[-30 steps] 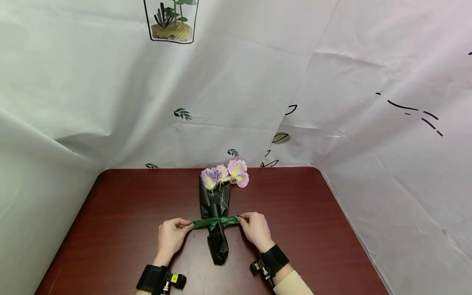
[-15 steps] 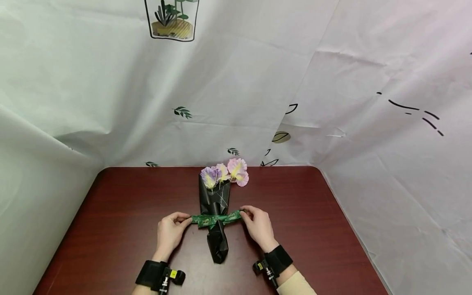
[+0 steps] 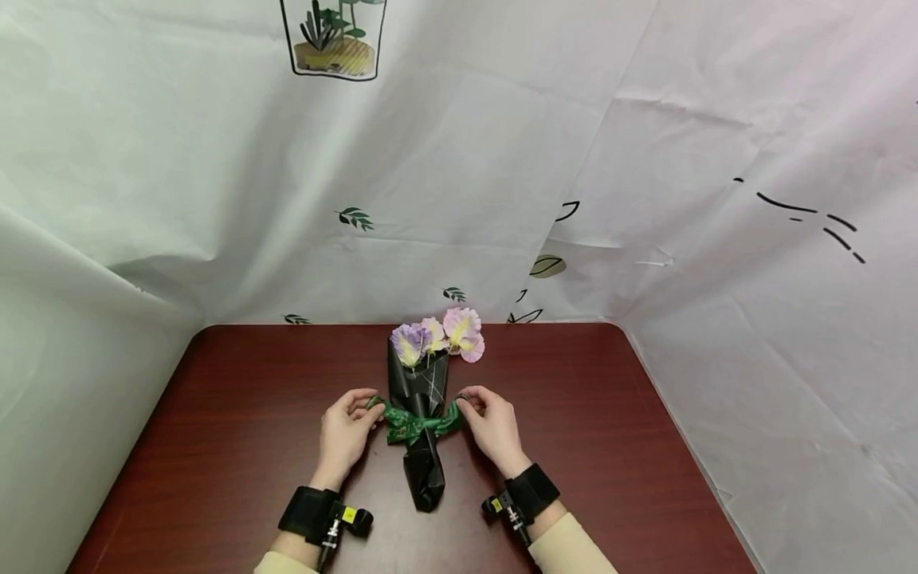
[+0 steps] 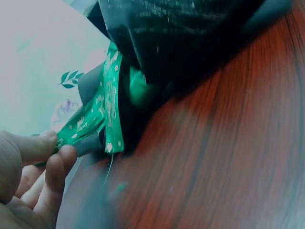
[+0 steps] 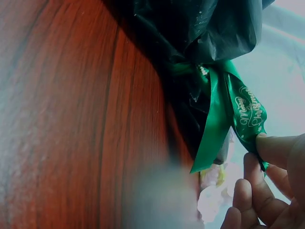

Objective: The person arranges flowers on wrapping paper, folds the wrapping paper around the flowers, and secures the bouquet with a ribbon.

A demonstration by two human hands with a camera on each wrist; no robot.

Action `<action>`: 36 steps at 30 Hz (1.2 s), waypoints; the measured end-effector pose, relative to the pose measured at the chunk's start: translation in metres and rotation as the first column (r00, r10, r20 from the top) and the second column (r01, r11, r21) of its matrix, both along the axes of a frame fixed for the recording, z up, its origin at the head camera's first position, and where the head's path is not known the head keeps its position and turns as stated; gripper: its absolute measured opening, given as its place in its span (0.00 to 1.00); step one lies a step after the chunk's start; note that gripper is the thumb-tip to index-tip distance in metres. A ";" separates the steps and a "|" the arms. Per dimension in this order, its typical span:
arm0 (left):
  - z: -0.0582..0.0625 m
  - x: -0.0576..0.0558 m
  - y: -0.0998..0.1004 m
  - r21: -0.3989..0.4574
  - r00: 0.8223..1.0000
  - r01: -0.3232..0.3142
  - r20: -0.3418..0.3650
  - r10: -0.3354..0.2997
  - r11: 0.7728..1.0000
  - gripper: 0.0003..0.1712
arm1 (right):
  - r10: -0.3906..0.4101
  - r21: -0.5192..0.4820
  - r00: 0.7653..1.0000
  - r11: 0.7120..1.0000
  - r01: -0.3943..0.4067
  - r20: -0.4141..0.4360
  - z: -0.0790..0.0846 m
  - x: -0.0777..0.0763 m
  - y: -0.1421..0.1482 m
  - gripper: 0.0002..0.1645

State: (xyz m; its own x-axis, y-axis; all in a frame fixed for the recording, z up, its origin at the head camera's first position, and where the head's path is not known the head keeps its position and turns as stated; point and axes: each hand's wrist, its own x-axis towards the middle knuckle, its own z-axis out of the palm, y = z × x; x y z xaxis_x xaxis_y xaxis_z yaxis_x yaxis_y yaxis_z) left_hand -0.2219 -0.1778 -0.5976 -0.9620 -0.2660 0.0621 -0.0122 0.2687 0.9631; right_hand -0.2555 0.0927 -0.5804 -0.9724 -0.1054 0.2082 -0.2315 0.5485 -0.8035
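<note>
A bouquet in black wrapping paper (image 3: 425, 478) lies on the table with its pink and purple flowers (image 3: 462, 331) toward the back edge. Around its middle runs a green ribbon (image 3: 409, 426) with light printed lettering. My left hand (image 3: 344, 434) pinches the ribbon on the left side between thumb and fingers; the left wrist view shows a loose tail (image 4: 114, 105) beside the pinched part. On the other side, my right hand (image 3: 493, 426) pinches a ribbon loop (image 5: 250, 117), and another tail (image 5: 209, 136) hangs near it. The knot is mostly hidden by folds of ribbon.
The brown wooden table (image 3: 265, 375) has rounded back corners. A pale printed curtain (image 3: 459, 159) stands behind it and along both sides. Each wrist carries a black strap with a small camera, the left one (image 3: 311, 514) and the right one (image 3: 532, 493).
Both hands have moved inward and slightly up toward the bouquet. The ribbon, earlier stretched flat to each side, now bends and bunches near the middle. The bouquet stays in place.
</note>
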 end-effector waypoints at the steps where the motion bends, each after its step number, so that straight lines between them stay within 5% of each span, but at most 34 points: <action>1: 0.000 -0.001 0.001 0.025 1.000 0.008 -0.009 -0.007 1.000 0.22 | 0.007 -0.008 1.000 1.000 -0.007 0.000 0.000 -0.001 -0.001 0.09; 5: -0.002 -0.001 0.006 0.062 0.999 0.043 -0.025 -0.041 0.997 0.30 | 0.012 -0.013 1.000 1.000 -0.012 0.004 -0.001 -0.003 -0.001 0.15; 11: -0.005 0.006 0.006 -0.104 0.998 0.058 -0.005 -0.059 0.993 0.34 | 0.020 -0.011 0.998 1.000 -0.020 0.052 -0.005 -0.004 0.003 0.19; 18: -0.007 0.026 0.001 -0.199 0.997 0.031 -0.060 -0.044 0.980 0.34 | 0.074 0.011 0.991 0.997 -0.075 0.111 -0.011 0.008 0.016 0.28; 28: -0.006 0.043 0.010 -0.408 0.987 0.033 -0.129 -0.093 0.912 0.26 | 0.141 0.013 0.984 0.990 -0.143 0.109 -0.022 0.022 0.026 0.44; 36: -0.011 0.048 0.021 -0.500 0.987 0.056 -0.101 -0.122 0.864 0.21 | 0.164 0.075 0.986 0.984 -0.163 -0.006 -0.070 0.008 0.033 0.48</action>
